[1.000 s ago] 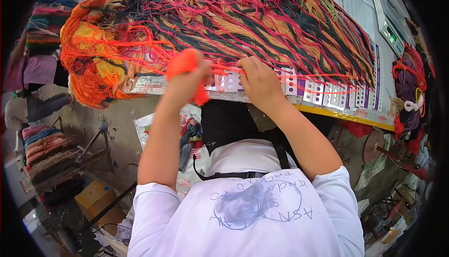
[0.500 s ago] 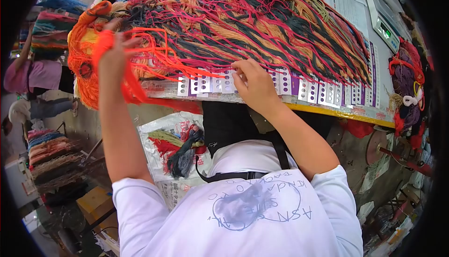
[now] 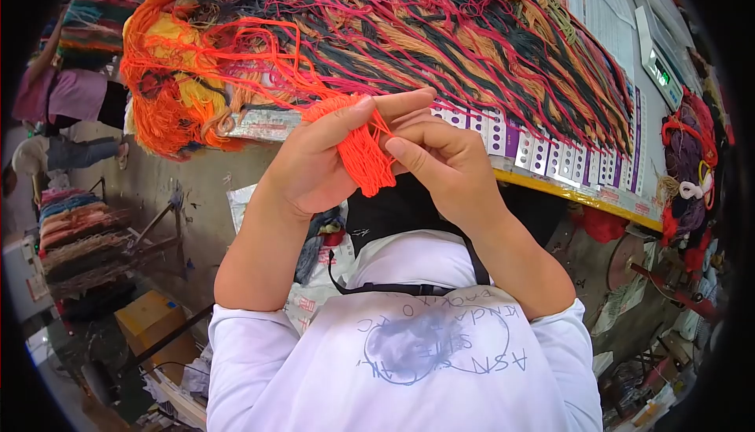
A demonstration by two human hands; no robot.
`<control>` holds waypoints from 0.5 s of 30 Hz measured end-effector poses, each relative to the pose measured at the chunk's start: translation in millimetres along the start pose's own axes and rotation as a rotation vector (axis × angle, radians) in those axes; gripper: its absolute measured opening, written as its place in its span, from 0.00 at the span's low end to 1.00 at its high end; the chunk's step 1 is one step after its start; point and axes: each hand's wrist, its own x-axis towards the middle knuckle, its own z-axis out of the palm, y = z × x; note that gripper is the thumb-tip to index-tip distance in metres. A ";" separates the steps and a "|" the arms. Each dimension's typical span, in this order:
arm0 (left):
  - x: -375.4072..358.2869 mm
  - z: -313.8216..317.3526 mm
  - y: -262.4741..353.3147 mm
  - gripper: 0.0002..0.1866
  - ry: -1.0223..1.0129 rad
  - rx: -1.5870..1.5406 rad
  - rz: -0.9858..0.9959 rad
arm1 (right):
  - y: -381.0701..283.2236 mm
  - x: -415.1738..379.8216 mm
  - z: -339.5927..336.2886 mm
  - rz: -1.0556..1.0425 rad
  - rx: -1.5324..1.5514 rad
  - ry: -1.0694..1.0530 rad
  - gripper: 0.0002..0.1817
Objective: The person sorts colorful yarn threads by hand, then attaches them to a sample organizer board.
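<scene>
A looped bundle of bright orange thread [image 3: 366, 153] lies across the palm of my left hand [image 3: 318, 149], with the thumb over it. Close beside it, my right hand [image 3: 448, 157] pinches some strands of the bundle between thumb and fingers. Loose orange strands [image 3: 259, 35] run from the bundle back to the left end of the table. Behind both hands a wide spread of red, black and tan threads [image 3: 440, 39] covers punched white cards [image 3: 550, 157] along the table edge.
A digital scale [image 3: 659, 62] stands at the back right, near purple and red yarn [image 3: 688, 149]. Orange and yellow skeins [image 3: 169, 62] hang over the table's left end. A plastic bag [image 3: 322, 275] is below the table. Another person in pink [image 3: 75, 98] is at far left.
My left hand has come from the left end of the table to the middle, bringing the orange thread. My right hand has moved slightly and now meets it at the bundle.
</scene>
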 end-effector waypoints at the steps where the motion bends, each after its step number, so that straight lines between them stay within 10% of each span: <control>1: -0.2 0.1 0.8 0.31 -0.018 0.011 0.007 | -0.4 -0.6 0.5 0.015 0.069 0.000 0.09; 11: -3.6 -6.2 -7.1 0.21 0.228 0.341 0.197 | -11.4 -7.4 -6.3 0.061 0.170 -0.002 0.09; 13: -26.3 -56.5 11.7 0.11 -0.089 0.375 0.013 | -21.9 -15.0 -43.9 0.191 0.462 0.052 0.08; 15: -68.2 -111.1 28.5 0.12 0.021 0.121 0.039 | -29.0 -33.1 -113.0 0.131 0.665 0.132 0.10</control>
